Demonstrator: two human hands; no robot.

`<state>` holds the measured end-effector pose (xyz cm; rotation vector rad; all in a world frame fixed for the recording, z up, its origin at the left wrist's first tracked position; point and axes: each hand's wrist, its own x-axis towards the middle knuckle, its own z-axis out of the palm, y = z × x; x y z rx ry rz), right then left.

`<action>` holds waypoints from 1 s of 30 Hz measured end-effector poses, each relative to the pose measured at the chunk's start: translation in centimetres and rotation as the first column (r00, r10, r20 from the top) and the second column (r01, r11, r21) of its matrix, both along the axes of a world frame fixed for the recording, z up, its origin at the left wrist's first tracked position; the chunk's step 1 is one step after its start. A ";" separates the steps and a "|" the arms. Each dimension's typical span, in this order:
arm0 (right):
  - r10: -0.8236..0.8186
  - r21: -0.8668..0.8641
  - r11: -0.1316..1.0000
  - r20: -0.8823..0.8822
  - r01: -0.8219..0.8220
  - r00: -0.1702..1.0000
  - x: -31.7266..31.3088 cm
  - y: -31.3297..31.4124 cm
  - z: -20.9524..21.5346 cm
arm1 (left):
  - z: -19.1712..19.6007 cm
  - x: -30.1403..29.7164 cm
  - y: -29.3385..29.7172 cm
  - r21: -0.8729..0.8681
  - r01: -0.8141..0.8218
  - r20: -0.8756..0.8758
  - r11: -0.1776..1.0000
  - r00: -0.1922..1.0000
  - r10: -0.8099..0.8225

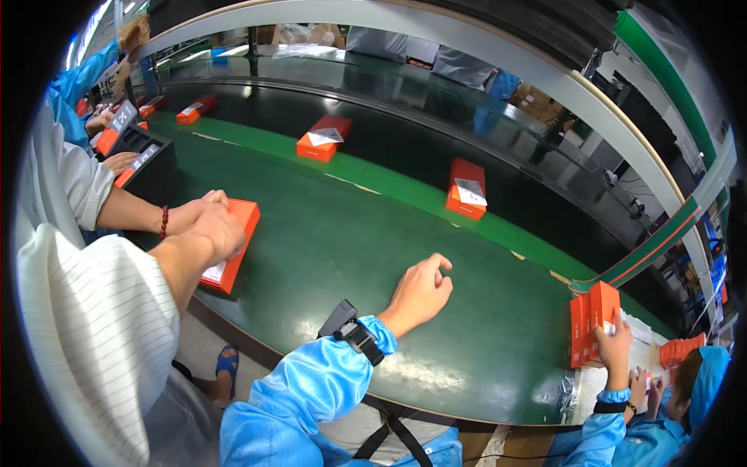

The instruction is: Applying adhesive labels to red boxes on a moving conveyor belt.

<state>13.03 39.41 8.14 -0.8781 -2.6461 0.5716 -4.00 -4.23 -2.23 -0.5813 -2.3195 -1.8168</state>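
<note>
My left hand (421, 293) hovers over the green work table (334, 241), its fingers loosely curled and apart, with nothing in them. A dark strap with a black device (352, 330) sits on that wrist. At the right end of the table, my right hand (615, 342) is closed around an upright orange box (603, 308). Another orange box (577, 333) stands close against it on the left. Its fingers on the far side of the box are hidden.
Orange boxes (321, 138) (468, 189) with white labels lie along the dark conveyor belt (389, 148). On the left, a co-worker's hands (210, 226) press on an orange box (241, 247). A person in a blue cap (710, 381) works at the right, near stacked orange pieces (679, 350).
</note>
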 end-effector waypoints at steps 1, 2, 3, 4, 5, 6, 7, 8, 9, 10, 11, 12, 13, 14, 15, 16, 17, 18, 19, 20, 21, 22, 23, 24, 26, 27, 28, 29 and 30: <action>0.047 0.366 0.931 -0.111 -0.003 0.993 -0.2 -2.3 0.1 | -0.1 -0.7 0.4 -0.001 -0.061 -0.076 0.998 0.995 0.061; 0.122 0.682 0.730 -0.202 0.050 0.972 -0.6 -4.8 0.3 | 0.1 -1.8 0.4 -0.040 -0.127 -0.140 0.991 0.983 0.120; 0.264 0.638 0.769 -0.268 -0.035 0.927 -1.4 -7.2 0.0 | 1.0 -2.8 0.1 -0.143 -0.156 -0.090 0.977 0.986 0.144; 0.393 0.357 0.896 -0.352 -0.266 0.850 -2.8 -10.6 -0.1 | 0.9 -4.5 0.0 -0.221 -0.220 -0.125 0.950 0.973 0.196; 0.461 0.284 0.882 -0.357 -0.375 0.813 -3.8 -14.1 -0.9 | 0.9 -5.9 0.2 -0.296 -0.283 -0.167 0.912 0.956 0.242; 0.557 0.256 0.827 -0.254 -0.501 0.791 -4.4 -17.9 -0.8 | 1.6 -7.0 0.5 -0.332 -0.292 -0.169 0.897 0.954 0.248; 0.636 0.242 0.769 -0.214 -0.591 0.741 -5.0 -19.9 -2.5 | 2.4 -8.2 1.4 -0.359 -0.295 -0.177 0.885 0.953 0.246; 0.662 0.216 0.747 -0.156 -0.628 0.733 -5.6 -21.5 -3.7 | 3.3 -9.2 2.7 -0.408 -0.275 -0.178 0.870 0.959 0.220; 0.695 0.183 0.718 -0.125 -0.672 0.708 -6.4 -22.5 -4.5 | 3.9 -10.3 4.3 -0.452 -0.288 -0.185 0.844 0.956 0.227; 0.681 0.214 0.729 -0.138 -0.650 0.719 -7.3 -22.0 -6.5 | 4.3 -10.9 6.5 -0.514 -0.316 -0.208 0.798 0.948 0.241; 0.673 0.242 0.735 -0.152 -0.633 0.723 -8.1 -21.7 -8.0 | 4.9 -11.3 8.9 -0.573 -0.351 -0.233 0.741 0.936 0.264; 0.637 0.239 0.768 -0.189 -0.594 0.747 -8.8 -21.0 -8.9 | 5.3 -11.8 11.4 -0.607 -0.368 -0.235 0.704 0.930 0.283; 0.605 0.226 0.795 -0.216 -0.563 0.767 -9.1 -20.1 -9.5 | 5.4 -12.1 13.8 -0.644 -0.382 -0.229 0.663 0.923 0.310; 0.609 0.216 0.793 -0.263 -0.569 0.749 -9.2 -19.7 -9.3 | 5.0 -12.9 15.4 -0.642 -0.466 -0.289 0.609 0.883 0.371; 0.597 0.178 0.802 -0.279 -0.571 0.752 -9.3 -19.6 -9.0 | 4.3 -13.8 16.2 -0.641 -0.538 -0.341 0.548 0.839 0.424; 0.588 0.142 0.806 -0.305 -0.575 0.749 -9.0 -20.1 -8.7 | 3.7 -14.5 16.3 -0.677 -0.502 -0.293 0.538 0.855 0.429; 0.573 0.119 0.814 -0.331 -0.569 0.750 -9.3 -20.3 -8.4 | 3.5 -15.6 16.4 -0.700 -0.467 -0.248 0.540 0.868 0.430; 0.564 0.100 0.816 -0.356 -0.570 0.745 -9.8 -20.4 -8.2 | 3.6 -16.4 16.7 -0.679 -0.493 -0.279 0.545 0.859 0.429; 0.566 0.087 0.812 -0.364 -0.578 0.740 -9.8 -20.4 -8.5 | 3.1 -16.4 16.2 -0.688 -0.497 -0.285 0.529 0.855 0.433; 0.574 0.051 0.797 -0.377 -0.602 0.727 -9.7 -20.5 -8.7 | 2.8 -16.3 15.2 -0.675 -0.506 -0.298 0.537 0.853 0.429; 0.575 0.019 0.785 -0.391 -0.619 0.718 -9.8 -20.2 -8.8 | 2.8 -16.2 14.5 -0.659 -0.513 -0.314 0.551 0.853 0.418; 0.570 0.012 0.785 -0.405 -0.619 0.715 -9.8 -19.7 -9.0 | 2.8 -15.6 13.7 -0.629 -0.527 -0.357 0.572 0.849 0.390; 0.526 -0.022 0.811 -0.408 -0.585 0.746 -9.6 -19.1 -9.2 | 2.8 -14.8 12.6 -0.604 -0.498 -0.370 0.622 0.867 0.335; 0.472 -0.052 0.843 -0.406 -0.535 0.783 -9.5 -18.4 -9.3 | 3.2 -13.4 11.9 -0.620 -0.471 -0.384 0.627 0.880 0.281; 0.439 -0.026 0.864 -0.451 -0.503 0.777 -9.5 -17.6 -9.3 | 3.8 -8.8 9.7 -0.640 -0.411 -0.406 0.649 0.898 0.168; 0.428 0.003 0.873 -0.483 -0.487 0.764 -9.3 -17.2 -9.2 | 4.1 -5.7 8.1 -0.645 -0.379 -0.411 0.664 0.904 0.117; 0.441 -0.005 0.858 -0.505 -0.513 0.743 -9.5 -17.8 -8.6 | 4.2 -3.0 6.2 -0.634 -0.381 -0.417 0.674 0.901 0.117; 0.446 -0.001 0.849 -0.535 -0.529 0.718 -9.6 -18.5 -8.1 | 4.6 -0.2 4.6 -0.610 -0.383 -0.422 0.694 0.898 0.125; 0.468 -0.002 0.829 -0.545 -0.559 0.696 -9.9 -19.1 -8.1 | 4.4 1.9 3.3 -0.609 -0.400 -0.431 0.685 0.892 0.137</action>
